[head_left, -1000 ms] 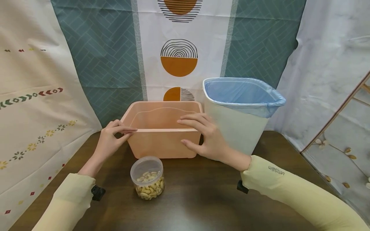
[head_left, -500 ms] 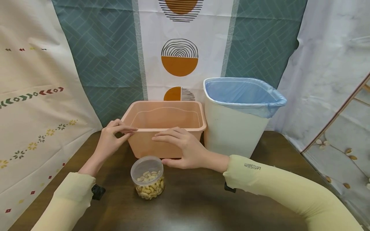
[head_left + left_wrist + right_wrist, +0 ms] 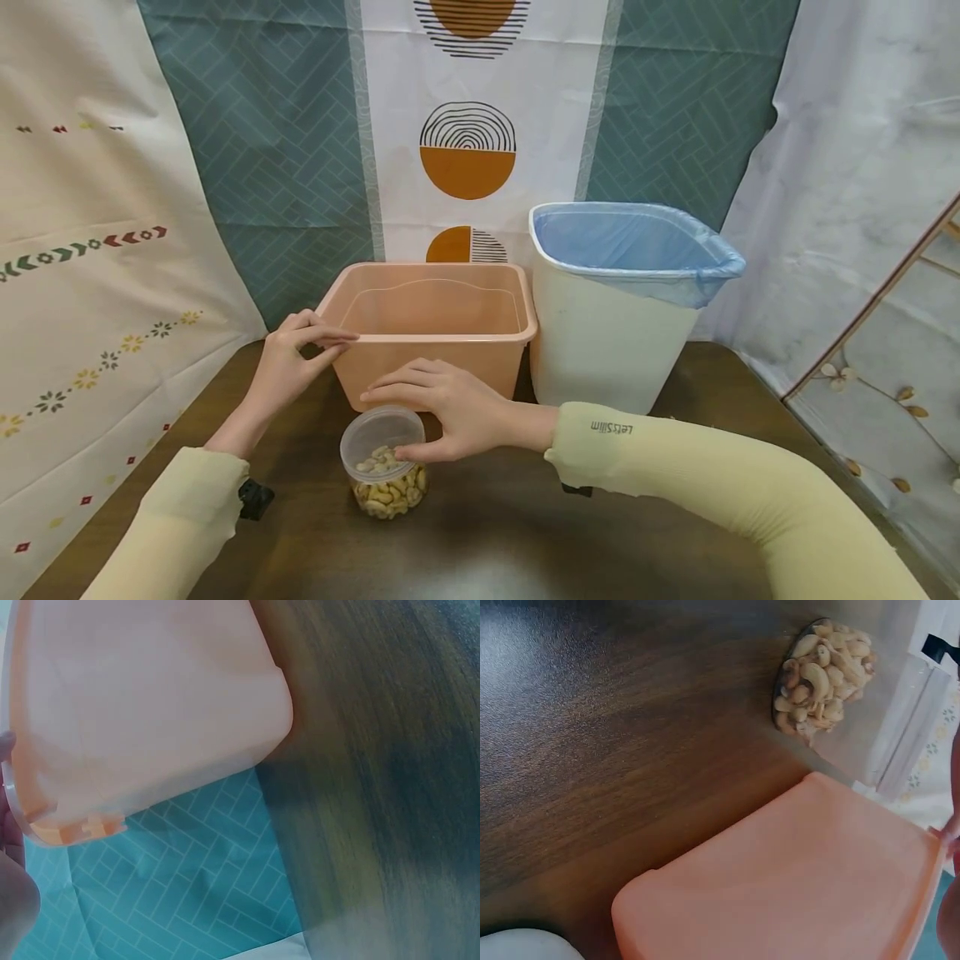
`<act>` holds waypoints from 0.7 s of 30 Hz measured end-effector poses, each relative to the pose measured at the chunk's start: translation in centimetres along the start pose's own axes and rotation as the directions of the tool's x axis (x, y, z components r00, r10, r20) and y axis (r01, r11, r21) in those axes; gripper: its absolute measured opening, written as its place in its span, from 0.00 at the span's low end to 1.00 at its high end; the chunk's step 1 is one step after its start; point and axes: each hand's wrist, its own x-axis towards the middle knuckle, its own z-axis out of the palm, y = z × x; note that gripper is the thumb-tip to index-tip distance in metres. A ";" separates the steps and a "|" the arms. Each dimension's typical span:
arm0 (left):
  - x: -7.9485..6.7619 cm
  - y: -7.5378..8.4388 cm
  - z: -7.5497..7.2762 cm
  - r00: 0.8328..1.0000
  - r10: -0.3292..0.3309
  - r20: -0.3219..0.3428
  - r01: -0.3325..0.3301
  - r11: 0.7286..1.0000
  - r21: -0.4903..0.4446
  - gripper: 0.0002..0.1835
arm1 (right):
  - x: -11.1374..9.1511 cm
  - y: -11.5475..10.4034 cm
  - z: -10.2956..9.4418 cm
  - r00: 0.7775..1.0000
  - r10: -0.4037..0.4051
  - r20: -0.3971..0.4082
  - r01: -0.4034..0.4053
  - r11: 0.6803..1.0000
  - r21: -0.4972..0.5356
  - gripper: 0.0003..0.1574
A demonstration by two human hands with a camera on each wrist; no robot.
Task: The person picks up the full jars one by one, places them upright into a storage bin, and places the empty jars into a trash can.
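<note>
A peach plastic storage bin (image 3: 427, 367) stands on the dark wooden table. My left hand (image 3: 288, 354) pinches its rim at the near left corner; its fingers show at the left edge of the left wrist view. In front of the bin is a clear round jar (image 3: 384, 496) of cashews (image 3: 821, 679) with a translucent screw lid (image 3: 375, 429) on top. My right hand (image 3: 457, 408) hovers at the jar's right side, thumb in front of the lid and fingers over its far side. Whether they touch the lid cannot be told.
A white trash can (image 3: 607, 342) lined with a blue bag (image 3: 630, 237) stands right against the bin. Patterned cloths (image 3: 277, 125) hang behind and at both sides. Bare table (image 3: 525, 533) lies to the right of the jar.
My right hand has left the bin's right front corner and moved left and toward me to the jar. The left hand keeps its place on the bin's rim.
</note>
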 end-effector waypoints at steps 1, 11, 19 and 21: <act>0.0 0.0 0.0 1.000 0.001 -0.001 -0.001 1.000 0.001 0.13 | 0.1 0.1 0.2 1.000 -0.001 0.012 0.001 1.000 0.002 0.42; -0.1 0.0 0.0 1.000 -0.008 -0.006 0.008 1.000 0.009 0.13 | 1.5 0.4 2.7 0.986 -0.001 0.165 0.001 1.000 0.005 0.46; -0.1 -0.1 0.2 1.000 -0.030 0.004 0.030 0.999 0.012 0.13 | 2.5 0.3 3.4 0.930 0.037 0.366 -0.042 0.999 0.008 0.52; -0.1 -0.1 0.2 1.000 -0.030 0.002 0.030 0.999 0.011 0.13 | 2.6 0.4 3.3 0.906 0.050 0.421 -0.059 0.998 0.009 0.53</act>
